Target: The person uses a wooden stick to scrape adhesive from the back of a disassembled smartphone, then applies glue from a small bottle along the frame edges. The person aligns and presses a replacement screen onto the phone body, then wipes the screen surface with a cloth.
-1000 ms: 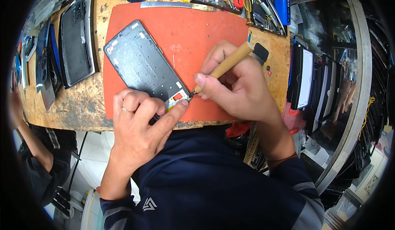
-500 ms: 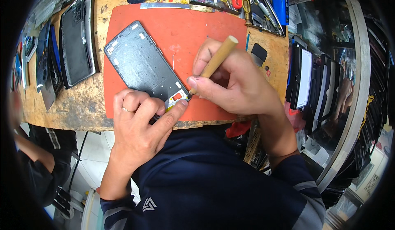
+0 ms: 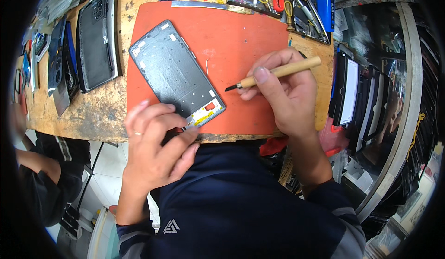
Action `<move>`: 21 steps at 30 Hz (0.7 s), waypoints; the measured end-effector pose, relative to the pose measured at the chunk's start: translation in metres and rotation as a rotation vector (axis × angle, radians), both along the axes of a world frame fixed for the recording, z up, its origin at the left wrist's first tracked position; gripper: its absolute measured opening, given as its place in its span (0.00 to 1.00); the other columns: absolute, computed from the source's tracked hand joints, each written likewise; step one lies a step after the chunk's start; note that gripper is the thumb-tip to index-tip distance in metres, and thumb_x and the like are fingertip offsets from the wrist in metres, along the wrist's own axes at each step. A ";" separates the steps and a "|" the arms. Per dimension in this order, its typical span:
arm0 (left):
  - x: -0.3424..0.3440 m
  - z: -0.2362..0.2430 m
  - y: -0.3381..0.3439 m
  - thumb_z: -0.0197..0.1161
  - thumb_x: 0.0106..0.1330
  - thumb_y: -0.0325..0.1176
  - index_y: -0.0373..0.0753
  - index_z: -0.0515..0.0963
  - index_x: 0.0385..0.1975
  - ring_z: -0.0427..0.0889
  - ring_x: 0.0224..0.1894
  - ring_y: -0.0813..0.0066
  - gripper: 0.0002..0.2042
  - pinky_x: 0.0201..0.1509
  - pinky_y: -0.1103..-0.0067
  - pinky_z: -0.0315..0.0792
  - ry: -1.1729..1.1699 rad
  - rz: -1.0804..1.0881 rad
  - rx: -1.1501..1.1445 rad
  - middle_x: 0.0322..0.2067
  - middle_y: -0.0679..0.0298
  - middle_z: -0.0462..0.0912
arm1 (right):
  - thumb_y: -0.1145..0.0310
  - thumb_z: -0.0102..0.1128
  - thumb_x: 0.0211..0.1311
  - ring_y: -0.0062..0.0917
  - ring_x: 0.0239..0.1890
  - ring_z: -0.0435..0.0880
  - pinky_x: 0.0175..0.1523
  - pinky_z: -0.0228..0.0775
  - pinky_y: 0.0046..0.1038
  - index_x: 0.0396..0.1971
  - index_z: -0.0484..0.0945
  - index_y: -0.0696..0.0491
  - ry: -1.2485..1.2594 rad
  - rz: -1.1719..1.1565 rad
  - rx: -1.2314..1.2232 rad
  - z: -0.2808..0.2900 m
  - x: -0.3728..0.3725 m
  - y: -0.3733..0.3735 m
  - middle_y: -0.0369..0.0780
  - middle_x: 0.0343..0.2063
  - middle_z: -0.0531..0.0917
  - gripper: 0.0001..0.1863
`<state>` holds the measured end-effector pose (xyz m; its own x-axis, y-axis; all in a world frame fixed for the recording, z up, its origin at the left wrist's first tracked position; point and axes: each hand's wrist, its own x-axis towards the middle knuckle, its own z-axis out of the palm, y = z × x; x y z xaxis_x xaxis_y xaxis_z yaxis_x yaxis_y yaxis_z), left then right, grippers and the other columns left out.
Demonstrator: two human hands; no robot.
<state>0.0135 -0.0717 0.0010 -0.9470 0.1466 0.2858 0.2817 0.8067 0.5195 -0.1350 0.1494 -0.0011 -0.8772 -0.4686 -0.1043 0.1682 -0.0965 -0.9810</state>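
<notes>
A dark grey phone frame lies slanted on an orange-red mat. Small white patches sit near its far end, and its near end has a white and yellow area with a small red opening. My left hand is at the frame's near left corner, its bent fingers on the edge there; part of that corner is hidden. In my right hand is a wooden-handled craft knife, gripped like a pen. Its dark blade points left, apart from the frame, over the mat. A thin white strip lies beside the frame's right edge.
Several phone parts lie at the left of the wooden bench. Along the back are a metal ruler and trays of tools with yellow bands. Boxes stand at the right. Another person's arm shows at lower left.
My right hand has drawn the knife away from the frame's near right corner, to the right. The left fingers have shifted left from the near end. The whole view has shifted slightly.
</notes>
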 end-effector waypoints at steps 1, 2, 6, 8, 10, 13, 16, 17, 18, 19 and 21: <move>0.003 0.002 -0.008 0.75 0.48 0.34 0.44 0.83 0.27 0.79 0.53 0.54 0.09 0.69 0.51 0.62 0.028 -0.004 -0.005 0.39 0.63 0.80 | 0.75 0.61 0.75 0.23 0.34 0.90 0.42 0.86 0.23 0.44 0.72 0.61 0.026 0.020 0.026 0.002 0.002 0.001 0.43 0.34 0.86 0.07; 0.006 0.003 -0.015 0.76 0.47 0.36 0.44 0.80 0.23 0.81 0.55 0.52 0.10 0.70 0.47 0.60 0.040 0.009 0.003 0.40 0.62 0.81 | 0.77 0.62 0.74 0.21 0.36 0.90 0.43 0.86 0.23 0.44 0.72 0.61 -0.010 0.006 0.008 0.005 0.004 0.002 0.42 0.34 0.85 0.07; 0.015 0.002 -0.028 0.75 0.51 0.33 0.42 0.82 0.32 0.80 0.60 0.50 0.11 0.72 0.49 0.59 -0.014 0.136 -0.040 0.43 0.59 0.83 | 0.82 0.56 0.74 0.25 0.35 0.88 0.43 0.86 0.26 0.41 0.70 0.61 0.029 0.028 0.030 0.011 0.011 -0.001 0.48 0.39 0.82 0.04; 0.017 -0.001 -0.023 0.76 0.52 0.33 0.44 0.85 0.35 0.80 0.60 0.54 0.11 0.72 0.53 0.60 -0.006 0.135 -0.041 0.45 0.62 0.85 | 0.83 0.57 0.72 0.25 0.35 0.88 0.44 0.86 0.26 0.41 0.70 0.61 -0.017 0.047 -0.036 0.012 0.016 -0.005 0.48 0.39 0.81 0.05; 0.017 -0.003 -0.016 0.76 0.53 0.33 0.47 0.89 0.41 0.80 0.61 0.56 0.14 0.72 0.54 0.61 -0.009 0.110 -0.034 0.49 0.65 0.85 | 0.84 0.58 0.71 0.24 0.35 0.88 0.43 0.85 0.26 0.40 0.70 0.61 -0.002 0.139 0.030 0.012 0.020 -0.008 0.47 0.39 0.81 0.06; 0.015 -0.005 -0.007 0.76 0.53 0.33 0.51 0.90 0.39 0.80 0.61 0.58 0.12 0.72 0.56 0.62 -0.019 0.061 -0.061 0.50 0.66 0.86 | 0.80 0.68 0.69 0.11 0.35 0.83 0.37 0.75 0.16 0.40 0.75 0.59 -0.024 0.159 0.055 0.010 0.022 -0.011 0.35 0.32 0.84 0.08; 0.013 -0.005 -0.006 0.76 0.52 0.33 0.51 0.90 0.37 0.80 0.61 0.59 0.11 0.71 0.57 0.63 -0.008 0.064 -0.041 0.49 0.67 0.86 | 0.81 0.66 0.68 0.13 0.34 0.83 0.37 0.76 0.17 0.39 0.74 0.59 0.005 0.224 0.150 0.010 0.017 -0.008 0.37 0.33 0.82 0.08; 0.012 -0.006 -0.006 0.76 0.52 0.33 0.51 0.90 0.37 0.81 0.61 0.59 0.11 0.71 0.57 0.63 0.002 0.063 -0.042 0.48 0.67 0.86 | 0.82 0.64 0.69 0.16 0.34 0.84 0.38 0.78 0.19 0.39 0.72 0.59 0.026 0.253 0.180 0.011 0.015 -0.006 0.40 0.35 0.82 0.08; 0.011 -0.006 -0.006 0.76 0.52 0.32 0.51 0.90 0.36 0.81 0.61 0.59 0.11 0.71 0.57 0.63 0.014 0.061 -0.041 0.48 0.67 0.86 | 0.83 0.62 0.69 0.20 0.33 0.85 0.39 0.81 0.21 0.38 0.70 0.59 0.048 0.282 0.211 0.012 0.012 -0.004 0.44 0.36 0.81 0.08; 0.011 -0.008 -0.007 0.76 0.52 0.32 0.50 0.90 0.36 0.81 0.61 0.59 0.11 0.71 0.57 0.64 0.026 0.060 -0.040 0.47 0.67 0.86 | 0.83 0.62 0.69 0.19 0.33 0.85 0.39 0.81 0.21 0.38 0.70 0.59 0.049 0.270 0.199 0.013 0.010 -0.003 0.43 0.36 0.81 0.08; 0.010 -0.009 -0.007 0.76 0.52 0.32 0.49 0.88 0.34 0.82 0.60 0.58 0.09 0.70 0.57 0.65 0.037 0.061 -0.035 0.47 0.67 0.86 | 0.83 0.62 0.68 0.18 0.33 0.84 0.38 0.80 0.20 0.38 0.70 0.59 0.044 0.251 0.175 0.014 0.008 -0.001 0.43 0.35 0.81 0.08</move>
